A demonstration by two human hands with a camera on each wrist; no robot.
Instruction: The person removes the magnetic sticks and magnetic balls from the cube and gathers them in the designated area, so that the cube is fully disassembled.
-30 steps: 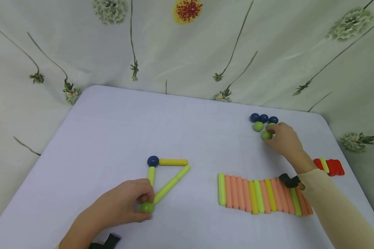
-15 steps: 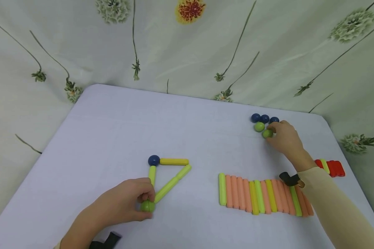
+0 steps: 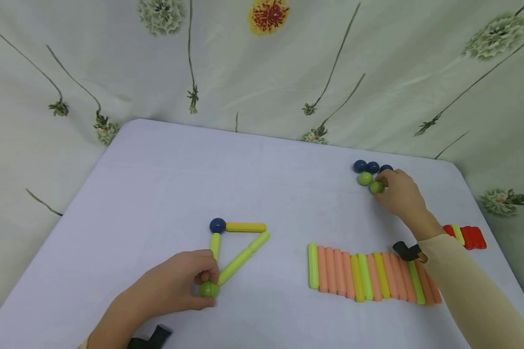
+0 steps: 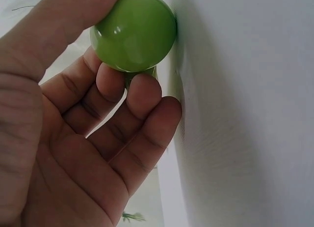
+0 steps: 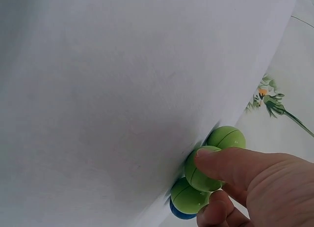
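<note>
My left hand [image 3: 174, 281] holds a green ball [image 3: 208, 289] with thumb and fingers at the near corner of a figure on the table. Above that ball, a lime rod [image 3: 215, 246] leads up to a navy ball [image 3: 217, 226], and a yellow rod [image 3: 246, 227] extends right from there. A slanted line of lime rods [image 3: 236, 265] closes the third side. At the back right, my right hand [image 3: 399, 194] pinches another green ball [image 3: 377, 187]. In the right wrist view, green balls lie on both sides of the pinched ball [image 5: 198, 180], with a blue one [image 5: 181, 211] beyond.
Navy balls [image 3: 360, 166] and a loose green ball [image 3: 365, 179] cluster near the table's back edge. A row of salmon, yellow and lime rods [image 3: 347, 274] lies below my right forearm. Red rods with a lime one [image 3: 473, 237] lie far right. Patterned cloth [image 3: 253, 72] hangs behind.
My right fingers have shifted slightly toward the back with the pinched green ball, and the green ball behind it is now hidden in the head view. My left hand has stayed in place.
</note>
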